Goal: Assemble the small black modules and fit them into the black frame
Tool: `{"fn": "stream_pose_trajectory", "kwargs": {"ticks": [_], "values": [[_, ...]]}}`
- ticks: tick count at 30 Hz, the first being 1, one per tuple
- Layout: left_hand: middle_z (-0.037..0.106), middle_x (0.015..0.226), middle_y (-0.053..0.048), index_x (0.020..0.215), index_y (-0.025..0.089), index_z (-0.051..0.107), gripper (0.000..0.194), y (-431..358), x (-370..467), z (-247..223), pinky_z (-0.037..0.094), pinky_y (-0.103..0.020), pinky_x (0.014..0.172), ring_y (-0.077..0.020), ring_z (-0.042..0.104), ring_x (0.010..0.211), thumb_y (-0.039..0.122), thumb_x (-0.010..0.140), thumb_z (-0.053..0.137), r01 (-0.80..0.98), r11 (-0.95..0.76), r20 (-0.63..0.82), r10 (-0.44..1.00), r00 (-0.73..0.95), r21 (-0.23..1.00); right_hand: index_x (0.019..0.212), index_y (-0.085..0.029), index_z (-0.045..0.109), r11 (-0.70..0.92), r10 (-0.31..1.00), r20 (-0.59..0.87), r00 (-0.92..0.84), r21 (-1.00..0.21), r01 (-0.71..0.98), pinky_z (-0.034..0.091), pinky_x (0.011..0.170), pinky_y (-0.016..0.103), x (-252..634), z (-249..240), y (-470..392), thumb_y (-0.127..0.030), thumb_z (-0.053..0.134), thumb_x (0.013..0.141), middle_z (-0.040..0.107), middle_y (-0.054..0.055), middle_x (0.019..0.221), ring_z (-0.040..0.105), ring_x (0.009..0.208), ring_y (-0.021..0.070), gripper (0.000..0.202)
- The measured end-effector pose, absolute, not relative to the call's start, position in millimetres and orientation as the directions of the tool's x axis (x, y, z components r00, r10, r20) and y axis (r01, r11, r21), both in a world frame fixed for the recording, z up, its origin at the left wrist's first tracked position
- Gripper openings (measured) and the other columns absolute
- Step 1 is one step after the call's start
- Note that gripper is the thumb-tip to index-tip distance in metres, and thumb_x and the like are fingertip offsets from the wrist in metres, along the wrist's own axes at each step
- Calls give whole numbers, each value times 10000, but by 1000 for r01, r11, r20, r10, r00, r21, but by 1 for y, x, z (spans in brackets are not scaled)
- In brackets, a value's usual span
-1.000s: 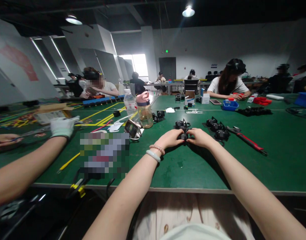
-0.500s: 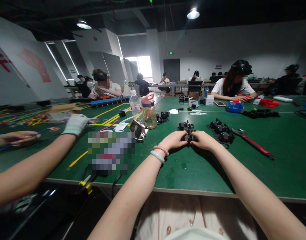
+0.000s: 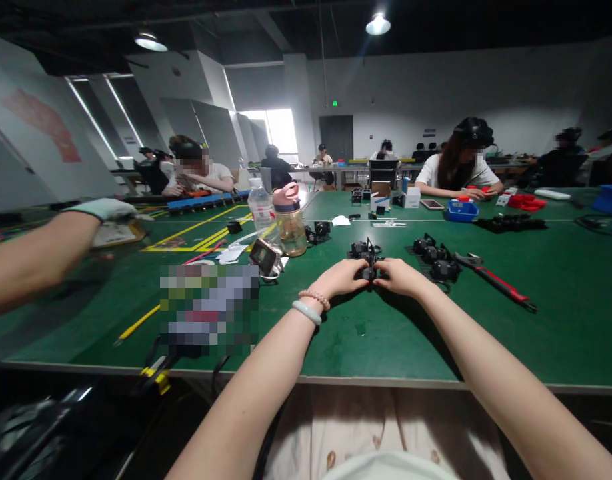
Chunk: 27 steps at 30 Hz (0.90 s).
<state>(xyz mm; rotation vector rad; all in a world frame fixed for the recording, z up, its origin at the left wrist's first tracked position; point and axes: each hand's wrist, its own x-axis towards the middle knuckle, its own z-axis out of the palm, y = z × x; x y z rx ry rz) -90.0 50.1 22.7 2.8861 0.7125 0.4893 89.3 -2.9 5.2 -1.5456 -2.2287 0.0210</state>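
Note:
Both my hands meet at a small black part (image 3: 370,259) on the green table, near its front edge. My left hand (image 3: 347,276) grips it from the left, thumb and fingers closed. From the right, my right hand (image 3: 397,276) pinches the same part. Its lower portion is partly hidden by my fingers. Just right of my right hand lies a group of black parts (image 3: 436,257) on a dark mesh. Beyond them rests an adjustable wrench (image 3: 501,283) with a red and black handle.
A water bottle (image 3: 261,208), an amber bottle (image 3: 290,223) and a small screen device (image 3: 267,259) stand left of my hands. A blurred-out pouch (image 3: 211,307) lies nearer. A co-worker's gloved hand (image 3: 103,210) is at far left. A blue bin (image 3: 462,210) stands back right.
The whole view has shifted slightly, so things sit further left. My hands keep hold of the black part. The co-worker's gloved hand has moved left and away, and their bare hand has left view.

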Motion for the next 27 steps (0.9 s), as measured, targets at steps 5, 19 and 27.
{"fn": "stream_pose_trajectory", "kwargs": {"ticks": [5,19,27], "values": [[595,900,-23,1004,198,500,316,50,-90,23,391,-220,669,-145,545,781,322,714,510,438,-875,271,481,834,204,954,-184,555,394,893,337,-299,-264,880,374,684,218,90,4,-2,-304,543,715,582,73,875,532,797,155,268],[599,899,-35,992,182,507,321,46,-90,26,396,-226,674,-148,549,782,328,706,521,462,-861,272,507,818,215,982,-176,543,367,910,312,-274,-299,881,367,667,214,88,8,-5,-258,551,709,581,64,855,526,768,144,286],[601,879,-33,971,179,513,300,46,-91,25,395,-223,667,-142,549,766,329,711,513,459,-862,274,505,819,214,951,-176,549,389,899,328,-290,-293,874,364,649,214,87,5,-3,-272,539,710,580,53,809,519,729,134,260]]}}
